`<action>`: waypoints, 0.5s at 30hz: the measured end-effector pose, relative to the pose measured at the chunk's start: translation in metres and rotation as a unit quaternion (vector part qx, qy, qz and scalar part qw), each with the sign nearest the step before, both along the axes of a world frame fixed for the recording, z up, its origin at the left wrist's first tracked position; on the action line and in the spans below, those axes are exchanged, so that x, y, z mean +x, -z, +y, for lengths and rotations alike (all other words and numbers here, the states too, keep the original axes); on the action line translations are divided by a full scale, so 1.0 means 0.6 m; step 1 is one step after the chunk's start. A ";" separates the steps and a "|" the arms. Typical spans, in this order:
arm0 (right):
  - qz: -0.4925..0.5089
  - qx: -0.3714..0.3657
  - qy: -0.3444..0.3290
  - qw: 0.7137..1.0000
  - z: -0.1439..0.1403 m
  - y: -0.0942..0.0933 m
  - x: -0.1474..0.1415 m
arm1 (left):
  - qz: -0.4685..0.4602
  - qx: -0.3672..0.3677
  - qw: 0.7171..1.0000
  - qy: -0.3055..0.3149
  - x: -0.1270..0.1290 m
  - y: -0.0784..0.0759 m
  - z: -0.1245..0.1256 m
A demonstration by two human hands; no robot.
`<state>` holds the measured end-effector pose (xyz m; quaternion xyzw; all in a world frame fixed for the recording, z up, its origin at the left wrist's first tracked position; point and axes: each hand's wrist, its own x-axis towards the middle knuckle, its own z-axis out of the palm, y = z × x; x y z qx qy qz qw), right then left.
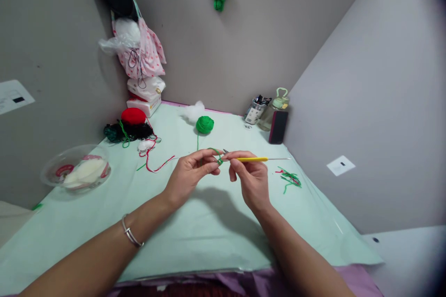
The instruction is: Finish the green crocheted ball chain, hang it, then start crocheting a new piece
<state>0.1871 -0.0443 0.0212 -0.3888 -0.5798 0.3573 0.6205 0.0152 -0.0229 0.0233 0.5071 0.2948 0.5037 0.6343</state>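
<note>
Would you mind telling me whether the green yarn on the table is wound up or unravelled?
Mostly wound: the green yarn sits as a round ball, with one strand running to the left hand.

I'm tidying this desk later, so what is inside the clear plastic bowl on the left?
The clear bowl holds a cream-white round piece and something with a red and pink ring beside it. Whatever lies beneath them is covered.

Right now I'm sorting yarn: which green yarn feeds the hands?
The green ball mid-table; its strand runs to the left hand. The dark green tangle and the scraps lie apart.
</note>
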 end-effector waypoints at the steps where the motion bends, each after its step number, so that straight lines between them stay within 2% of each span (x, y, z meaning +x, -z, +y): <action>1: -0.001 -0.001 0.002 1.000 0.000 0.000 0.000 | -0.001 0.000 1.000 0.006 0.000 0.000 0.000; 8: 0.004 -0.001 -0.005 1.000 0.000 -0.002 0.000 | -0.015 0.007 0.999 0.044 0.001 -0.003 -0.005; 15: -0.022 0.011 -0.003 1.000 -0.004 -0.005 -0.005 | -0.011 -0.009 0.999 0.029 0.003 0.004 -0.002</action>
